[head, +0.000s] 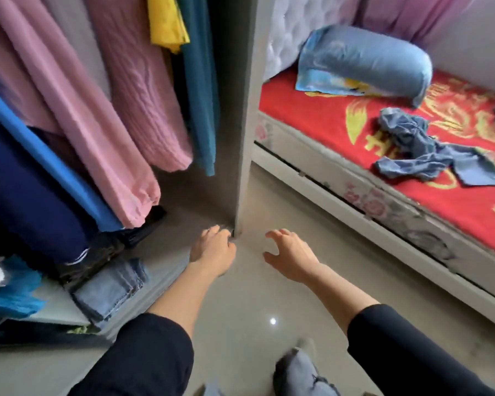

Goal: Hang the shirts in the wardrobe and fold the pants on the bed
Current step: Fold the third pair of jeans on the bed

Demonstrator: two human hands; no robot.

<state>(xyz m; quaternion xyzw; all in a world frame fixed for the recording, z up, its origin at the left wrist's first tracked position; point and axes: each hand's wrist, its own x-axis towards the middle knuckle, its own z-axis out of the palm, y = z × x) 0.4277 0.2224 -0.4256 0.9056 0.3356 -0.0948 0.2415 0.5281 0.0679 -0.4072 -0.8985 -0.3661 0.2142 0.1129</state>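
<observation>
Pants (429, 150): blue denim, crumpled in a loose heap with the legs twisted and one end trailing flat toward 4 o'clock. They lie on the bed (326, 121) at 3 o'clock, near its front edge, on a red cover with a gold pattern. A blue bolster (366, 64) sits at 1 o'clock on the same cover, apart from the heap.

Head view, edges and room:
- The wardrobe side panel (242, 110) stands upright from 12 o'clock down to centre. Its foot meets the floor (240, 304) just beyond the hands.
- The white bed frame (355, 212) runs diagonally from the panel toward 4 o'clock.
- Between panel and frame is a wedge of bare glossy grey floor, widening toward 6 o'clock.

Inside the wardrobe, 9 to 11 o'clock, hang pink garments (103, 110), with a teal garment (200, 95) just beside the panel. All are blurred. Folded jeans (109, 290) lie at 8 o'clock on a low shelf.

The left hand (213, 250) is at the panel's foot, fingers loosely curled downward, holding nothing. I cannot tell whether it touches the panel. The right hand (290, 257) is just beside it over bare floor, fingers spread and half bent, empty.
</observation>
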